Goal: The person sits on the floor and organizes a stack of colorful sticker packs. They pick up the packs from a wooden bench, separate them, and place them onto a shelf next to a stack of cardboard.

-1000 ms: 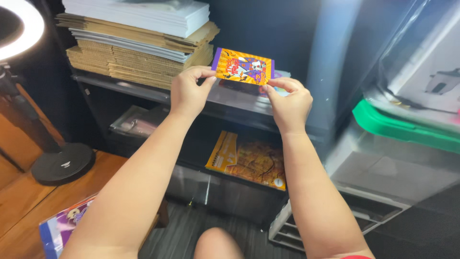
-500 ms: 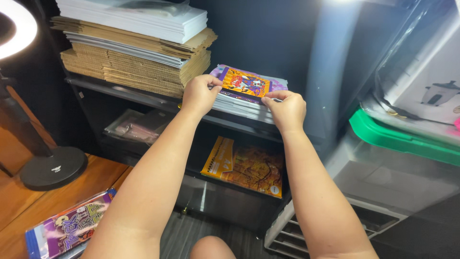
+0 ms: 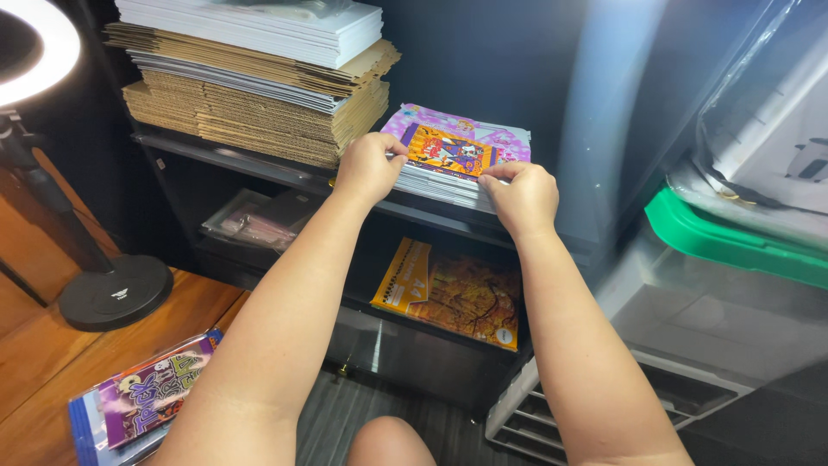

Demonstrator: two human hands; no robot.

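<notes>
An orange comic-style booklet (image 3: 450, 156) lies flat on top of a stack of thin booklets (image 3: 448, 181) on the upper shelf (image 3: 259, 168). My left hand (image 3: 369, 166) pinches the booklet's left edge. My right hand (image 3: 520, 195) grips its right front corner. Both arms reach forward from the bottom of the view.
A tall pile of flat cardboard and white sheets (image 3: 250, 78) sits left of the stack. An orange book (image 3: 453, 293) lies on the lower shelf, with bagged items (image 3: 259, 220) to its left. A ring light stand (image 3: 112, 289), a purple packaged book (image 3: 147, 397) and a green-lidded plastic bin (image 3: 733, 250) surround me.
Both hands have lowered the orange booklet from the air onto the stack on the shelf, where it now lies flat.
</notes>
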